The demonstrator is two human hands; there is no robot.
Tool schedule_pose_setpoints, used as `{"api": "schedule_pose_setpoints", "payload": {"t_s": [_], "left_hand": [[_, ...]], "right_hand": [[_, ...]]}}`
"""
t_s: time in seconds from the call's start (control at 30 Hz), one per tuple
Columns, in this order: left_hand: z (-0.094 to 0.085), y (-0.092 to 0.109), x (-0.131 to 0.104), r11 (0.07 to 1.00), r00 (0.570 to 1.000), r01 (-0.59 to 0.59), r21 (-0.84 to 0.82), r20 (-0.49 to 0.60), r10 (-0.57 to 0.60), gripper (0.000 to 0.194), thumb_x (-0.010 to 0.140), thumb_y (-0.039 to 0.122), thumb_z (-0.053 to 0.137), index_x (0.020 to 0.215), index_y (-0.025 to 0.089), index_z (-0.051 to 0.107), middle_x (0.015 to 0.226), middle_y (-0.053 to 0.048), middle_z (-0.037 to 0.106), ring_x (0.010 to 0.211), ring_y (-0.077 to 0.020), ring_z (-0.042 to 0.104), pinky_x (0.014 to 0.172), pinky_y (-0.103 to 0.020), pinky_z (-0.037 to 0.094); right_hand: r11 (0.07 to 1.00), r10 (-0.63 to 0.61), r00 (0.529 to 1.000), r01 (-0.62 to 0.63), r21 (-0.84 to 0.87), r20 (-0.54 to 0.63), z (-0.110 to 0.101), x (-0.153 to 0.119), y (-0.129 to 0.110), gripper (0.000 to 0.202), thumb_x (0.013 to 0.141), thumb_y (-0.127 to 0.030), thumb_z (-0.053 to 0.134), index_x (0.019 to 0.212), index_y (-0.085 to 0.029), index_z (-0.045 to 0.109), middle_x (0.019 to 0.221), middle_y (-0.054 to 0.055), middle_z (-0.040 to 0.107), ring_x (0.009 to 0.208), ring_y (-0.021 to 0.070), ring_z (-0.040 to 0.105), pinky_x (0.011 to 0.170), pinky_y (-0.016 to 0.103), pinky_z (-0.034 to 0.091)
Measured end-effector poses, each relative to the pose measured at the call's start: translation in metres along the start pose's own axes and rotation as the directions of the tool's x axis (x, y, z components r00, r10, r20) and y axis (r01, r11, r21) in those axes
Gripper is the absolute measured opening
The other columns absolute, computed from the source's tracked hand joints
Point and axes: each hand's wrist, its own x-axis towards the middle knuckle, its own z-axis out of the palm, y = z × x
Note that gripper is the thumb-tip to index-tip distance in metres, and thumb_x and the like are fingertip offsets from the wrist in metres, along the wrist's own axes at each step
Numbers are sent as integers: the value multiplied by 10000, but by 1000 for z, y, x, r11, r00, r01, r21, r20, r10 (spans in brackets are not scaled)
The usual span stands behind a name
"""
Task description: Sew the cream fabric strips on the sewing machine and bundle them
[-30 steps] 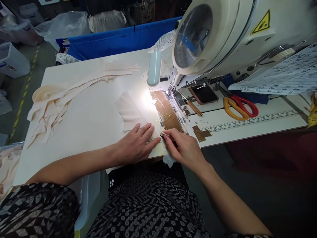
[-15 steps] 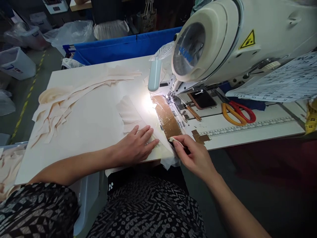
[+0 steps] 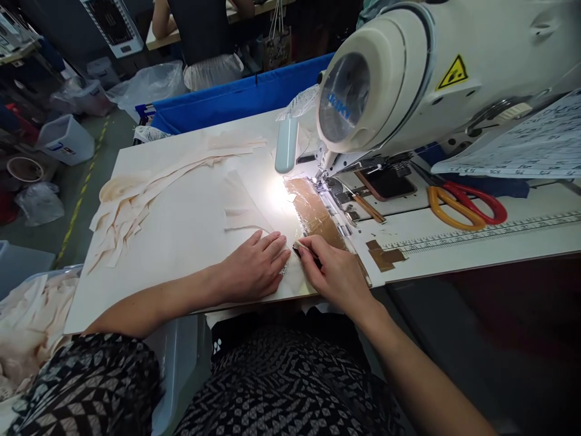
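Pale cream fabric (image 3: 245, 209) lies on the white table, left of the brown tape patch (image 3: 315, 209). My left hand (image 3: 254, 266) rests flat on the fabric's near end, fingers spread slightly and pointing right. Close beside it, my right hand (image 3: 333, 269) pinches a small pale edge of cloth between thumb and fingers; a dark thing partly shows under those fingers, too hidden to name. The sewing machine (image 3: 376, 79) stands beyond my hands, its lit needle area (image 3: 321, 175) at the far end of the tape.
Cream fabric strips (image 3: 131, 200) lie on the table's left part. Orange and red scissors (image 3: 467, 209), a phone (image 3: 388, 181) and a wooden-handled tool (image 3: 370, 209) are at right. A bin of cloth (image 3: 36, 327) stands at left. A person (image 3: 200, 36) sits beyond the blue cloth (image 3: 240, 85).
My right hand has moved left, closer to my left hand, with the pinched cloth edge. The view has shifted, showing more of the floor at left.
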Motion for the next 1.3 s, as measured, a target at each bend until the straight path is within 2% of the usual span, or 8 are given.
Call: {"api": "schedule_pose_setpoints", "payload": {"t_s": [0.37,0.53,0.63,0.73,0.8,0.9,1.0,1.3], "left_hand": [[-1,0,-1,1000,1000,-1,-15,6,1,417,974,305,462,1308,62,524,1369,-250,543,1288,-352,526,1013,-502,462],[1,0,-2,1000,1000,1,-28,8,-1,413,960,303,494,1302,74,532,1376,-254,534,1292,-360,520,984,-501,478],[2,1,-2,999,1000,0,-42,-1,0,413,946,292,521,1289,64,536,1368,-265,533,1286,-369,519,977,-500,479],[3,1,-1,997,1000,5,-71,-16,-6,396,945,284,517,1274,65,542,1362,-255,536,1294,-365,502,986,-504,468],[2,1,-1,995,1000,6,-97,-16,-8,375,950,255,492,1269,66,542,1364,-227,541,1315,-338,480,1012,-496,451],[3,2,0,995,1000,-12,-101,-19,10,367,958,212,439,1269,47,544,1322,-184,581,1308,-286,481,1049,-457,424],[5,4,1,998,998,-33,-55,-46,30,370,966,241,436,1257,52,563,1276,-167,610,1277,-286,499,1044,-439,418],[9,10,-1,999,994,-36,19,-103,38,402,972,318,475,1293,91,557,1292,-193,591,1256,-321,520,1030,-470,407]], "right_hand": [[997,-57,995,60,-40,80,2,5,1,179,989,-245,406,920,-206,566,754,44,703,647,182,662,563,287,412],[991,-129,967,133,-3,217,-17,-1,7,198,964,-207,396,857,-209,563,702,25,659,615,171,622,541,287,394],[995,-59,969,37,94,240,-30,-10,10,169,967,-222,421,888,-216,571,678,-3,647,573,144,599,522,268,392],[985,68,985,-92,146,159,-31,-13,9,148,979,-264,440,937,-210,571,699,-5,661,558,132,595,514,258,401],[984,89,991,-102,146,98,-25,-12,6,146,981,-277,445,953,-205,569,708,1,668,569,138,605,519,261,407],[992,33,997,-41,118,68,-14,-9,5,146,981,-271,444,950,-200,568,704,7,670,556,144,602,518,268,406],[996,-22,997,16,88,76,-7,-8,6,144,987,-256,434,951,-198,561,732,20,681,566,146,610,532,270,417],[985,-169,976,171,3,134,-11,-8,7,167,975,-183,413,893,-193,558,731,38,676,637,172,640,568,287,431]]}}
